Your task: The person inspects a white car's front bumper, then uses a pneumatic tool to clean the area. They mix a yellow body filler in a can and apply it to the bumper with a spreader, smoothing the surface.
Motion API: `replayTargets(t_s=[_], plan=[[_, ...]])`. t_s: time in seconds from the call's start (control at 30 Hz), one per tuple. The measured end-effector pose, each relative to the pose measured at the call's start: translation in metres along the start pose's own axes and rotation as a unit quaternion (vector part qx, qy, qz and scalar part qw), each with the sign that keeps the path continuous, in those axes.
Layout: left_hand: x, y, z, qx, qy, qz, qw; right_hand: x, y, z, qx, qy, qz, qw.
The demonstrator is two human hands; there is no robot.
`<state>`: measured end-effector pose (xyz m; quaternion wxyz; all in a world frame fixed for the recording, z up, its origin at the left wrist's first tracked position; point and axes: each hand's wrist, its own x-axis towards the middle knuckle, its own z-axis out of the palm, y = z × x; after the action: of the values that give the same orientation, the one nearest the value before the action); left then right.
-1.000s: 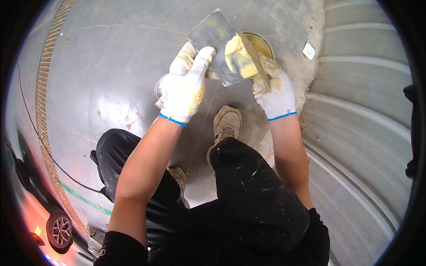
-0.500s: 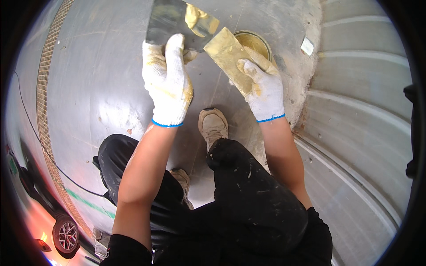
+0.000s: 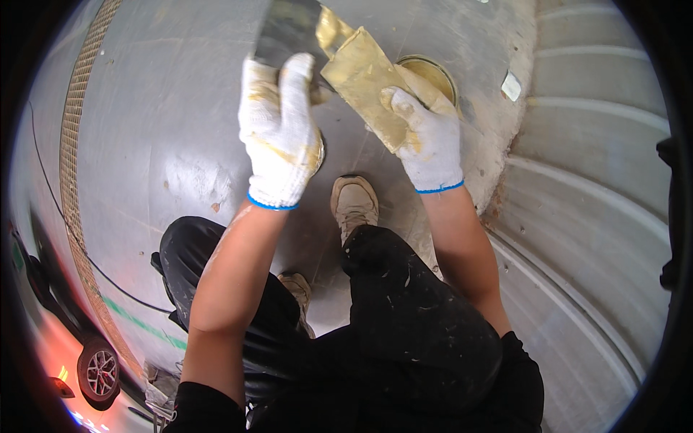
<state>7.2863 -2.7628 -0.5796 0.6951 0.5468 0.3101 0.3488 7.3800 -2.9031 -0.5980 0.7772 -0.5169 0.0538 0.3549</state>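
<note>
My left hand [image 3: 278,137], in a stained white knit glove, grips a dark, flat metal putty plate [image 3: 289,29] at the top of the view. A lump of yellow putty [image 3: 331,29] sits by the plate's right edge. Closed around a wide putty scraper [image 3: 361,76] coated in yellowish filler is my gloved right hand [image 3: 433,141]. The scraper's far end overlaps the plate's right edge beside the putty; whether they touch I cannot tell. Partly behind my right hand stands a round can [image 3: 446,73] with yellow residue inside.
Ribbed metal sheeting [image 3: 592,151] rises along the right. A small pale scrap [image 3: 511,86] lies near it. At the left run a floor grating [image 3: 71,151] and a black cable [image 3: 54,206]. A car wheel [image 3: 99,372] shows at lower left. My shoe [image 3: 354,202] is below my hands.
The scraper in my right hand has moved up and left, now overlapping the plate's putty edge. My left hand and plate have shifted slightly right and tilted. The view has shifted a little.
</note>
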Motion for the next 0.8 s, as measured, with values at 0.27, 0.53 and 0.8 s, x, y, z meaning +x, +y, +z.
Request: replayTargets(t_s=[0.27, 0.53, 0.8], plan=[[-0.014, -0.011, -0.04, 0.129, -0.021, -0.197, 0.972, 0.007, 0.007, 0.003, -0.125, -0.016, -0.133, 0.983], [0.006, -0.023, -0.074, -0.087, 0.054, -0.173, 0.98, 0.044, 0.035, 0.006, -0.413, -0.208, -0.383, 0.8], [0.018, -0.042, -0.116, -0.142, 0.041, -0.165, 0.975, 0.102, 0.085, 0.001, -0.431, -0.112, -0.312, 0.839]])
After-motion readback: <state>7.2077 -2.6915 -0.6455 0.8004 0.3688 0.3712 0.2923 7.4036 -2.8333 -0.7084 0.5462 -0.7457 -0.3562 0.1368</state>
